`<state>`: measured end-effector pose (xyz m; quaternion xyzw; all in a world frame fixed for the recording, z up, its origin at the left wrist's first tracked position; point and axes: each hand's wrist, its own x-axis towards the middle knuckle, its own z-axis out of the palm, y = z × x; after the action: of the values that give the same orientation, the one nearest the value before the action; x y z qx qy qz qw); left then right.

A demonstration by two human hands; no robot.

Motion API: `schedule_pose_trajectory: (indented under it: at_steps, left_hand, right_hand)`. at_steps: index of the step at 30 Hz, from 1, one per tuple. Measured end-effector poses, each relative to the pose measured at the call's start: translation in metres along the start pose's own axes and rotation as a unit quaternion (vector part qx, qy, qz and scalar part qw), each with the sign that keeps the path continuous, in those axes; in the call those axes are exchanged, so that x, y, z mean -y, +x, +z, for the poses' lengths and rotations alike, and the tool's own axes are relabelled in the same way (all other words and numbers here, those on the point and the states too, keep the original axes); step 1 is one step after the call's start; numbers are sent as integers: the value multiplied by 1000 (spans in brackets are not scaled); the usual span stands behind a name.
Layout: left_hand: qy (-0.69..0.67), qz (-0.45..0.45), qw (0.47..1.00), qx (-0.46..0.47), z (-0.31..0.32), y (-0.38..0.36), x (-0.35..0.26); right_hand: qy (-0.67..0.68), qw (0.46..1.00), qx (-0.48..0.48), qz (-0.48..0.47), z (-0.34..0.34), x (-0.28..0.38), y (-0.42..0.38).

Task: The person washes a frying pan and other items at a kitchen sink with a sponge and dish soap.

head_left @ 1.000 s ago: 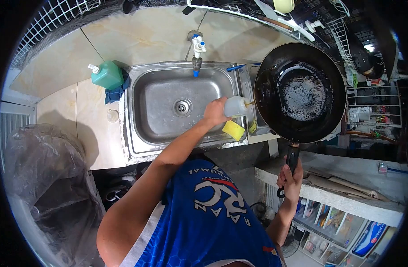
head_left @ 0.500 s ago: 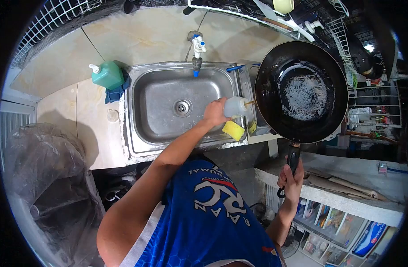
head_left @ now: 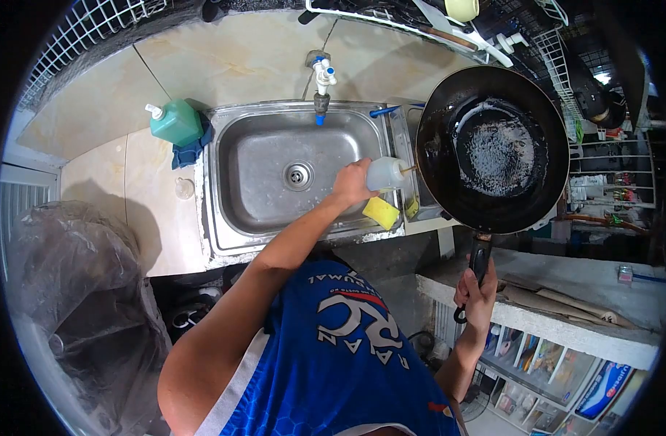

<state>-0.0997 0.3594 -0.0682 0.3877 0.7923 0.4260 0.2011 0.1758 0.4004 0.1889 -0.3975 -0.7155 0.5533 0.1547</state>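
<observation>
My left hand (head_left: 353,182) is wrapped round a translucent white squeeze bottle (head_left: 386,174), tipped sideways over the right rim of the sink. Its thin brownish tip points at the left edge of a black frying pan (head_left: 496,149). My right hand (head_left: 477,294) grips the pan's black handle (head_left: 480,260) from below, holding the pan raised with its inside facing me. Whitish, wet-looking patches and shine cover the pan's base. Just below the bottle, a yellow sponge (head_left: 381,213) lies on the sink's right front rim.
The steel sink (head_left: 260,167) sits under a white-and-blue tap (head_left: 323,80). A green pump bottle (head_left: 177,122) stands on a dark blue cloth (head_left: 191,151) to the left. Wire racks (head_left: 558,65) crowd the right, above a concrete ledge (head_left: 565,280). A plastic-covered bulk (head_left: 86,305) fills the lower left.
Almost nothing differs. The whitish patch in the pan looks slightly altered, while both hands, the squeeze bottle and the pan keep nearly the same places.
</observation>
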Motion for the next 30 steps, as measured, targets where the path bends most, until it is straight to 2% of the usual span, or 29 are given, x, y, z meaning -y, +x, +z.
schedule_pose_trajectory:
  at_steps: [14, 19, 30]
  left_hand:
    - [-22, 30, 999, -35, 2, 0, 2]
    - [-17, 3, 1000, -7, -3, -2, -3]
    - [-24, 9, 1000, -6, 0, 2, -3]
  right_hand:
    - [2, 1000, -5, 4, -1, 0, 0]
    - [-1, 1000, -2, 4, 0, 2, 1]
    - [8, 1000, -2, 6, -2, 1, -1]
